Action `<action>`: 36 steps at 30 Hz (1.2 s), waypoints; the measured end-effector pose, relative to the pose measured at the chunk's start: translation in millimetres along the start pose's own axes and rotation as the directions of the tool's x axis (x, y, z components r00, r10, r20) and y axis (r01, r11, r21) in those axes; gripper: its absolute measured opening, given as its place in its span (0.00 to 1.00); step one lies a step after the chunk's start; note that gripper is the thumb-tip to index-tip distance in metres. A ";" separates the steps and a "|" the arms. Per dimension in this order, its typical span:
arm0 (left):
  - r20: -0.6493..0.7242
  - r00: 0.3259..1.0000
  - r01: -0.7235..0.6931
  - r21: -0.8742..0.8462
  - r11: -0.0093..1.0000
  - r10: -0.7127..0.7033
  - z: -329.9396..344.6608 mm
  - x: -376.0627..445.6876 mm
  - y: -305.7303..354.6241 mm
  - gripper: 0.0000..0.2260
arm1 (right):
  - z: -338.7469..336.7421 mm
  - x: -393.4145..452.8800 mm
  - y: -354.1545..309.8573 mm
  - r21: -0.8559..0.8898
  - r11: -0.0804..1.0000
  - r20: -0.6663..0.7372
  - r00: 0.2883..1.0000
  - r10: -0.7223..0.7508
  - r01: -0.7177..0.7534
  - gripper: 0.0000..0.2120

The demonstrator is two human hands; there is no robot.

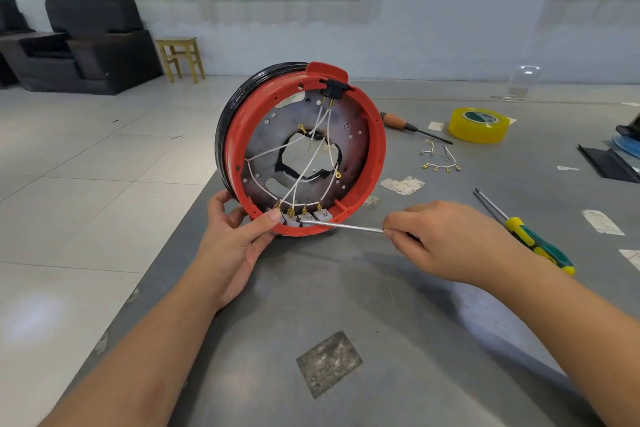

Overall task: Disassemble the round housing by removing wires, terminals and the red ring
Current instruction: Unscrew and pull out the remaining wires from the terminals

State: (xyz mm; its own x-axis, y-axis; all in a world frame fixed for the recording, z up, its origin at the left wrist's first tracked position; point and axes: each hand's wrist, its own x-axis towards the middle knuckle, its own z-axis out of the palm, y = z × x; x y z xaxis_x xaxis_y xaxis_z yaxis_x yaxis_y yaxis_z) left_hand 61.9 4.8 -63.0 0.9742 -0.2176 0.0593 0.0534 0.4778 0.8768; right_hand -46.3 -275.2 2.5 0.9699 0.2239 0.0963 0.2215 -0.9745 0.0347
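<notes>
The round housing (356, 149) stands on edge near the table's left side, its open face toward me. A red ring (379, 149) lines its rim, with a black band behind. White wires (311, 163) with gold terminals cross the metal plate inside. Several grey terminal blocks (308, 218) sit at the bottom of the ring. My left hand (239, 239) grips the ring's lower left edge, thumb on the leftmost block. My right hand (446, 239) holds a thin metal screwdriver shaft (341, 226), whose tip touches the grey blocks.
On the grey table (346, 305) lie a green-yellow screwdriver (530, 236), a wooden-handled screwdriver (405, 124), a yellow tape roll (479, 125), loose wires with terminals (440, 159) and paper scraps. The table's left edge runs right beside the housing. A stool and black armchairs stand on the floor beyond.
</notes>
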 end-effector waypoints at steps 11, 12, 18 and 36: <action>-0.017 1.000 -0.001 0.024 1.000 0.001 4.6 -3.6 1.4 0.33 | 6.9 2.1 -3.4 0.044 0.999 0.001 1.000 0.009 -0.009 0.12; -0.015 1.000 -0.001 0.025 1.000 0.002 4.6 -3.5 1.5 0.33 | 8.9 1.7 -3.7 0.052 0.999 -0.004 1.000 0.013 -0.012 0.12; -0.030 0.999 0.013 0.007 1.000 -0.013 3.3 -2.4 0.9 0.32 | 21.2 -1.7 -8.6 0.095 0.995 -0.044 0.998 0.045 -0.041 0.13; -0.072 0.997 0.032 -0.039 0.999 -0.035 2.2 0.2 0.8 0.32 | 36.3 -9.3 -23.3 0.048 0.995 -0.083 0.993 0.088 -0.084 0.18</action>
State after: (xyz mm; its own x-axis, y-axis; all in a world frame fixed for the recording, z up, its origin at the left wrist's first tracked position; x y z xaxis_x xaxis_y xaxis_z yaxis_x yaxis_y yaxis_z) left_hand 61.7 3.2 -61.2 0.9850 -0.1724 -0.0062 0.0935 0.5033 0.8591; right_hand -56.8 -255.0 -35.3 0.9737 0.1375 0.1815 0.1438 -0.9894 -0.0217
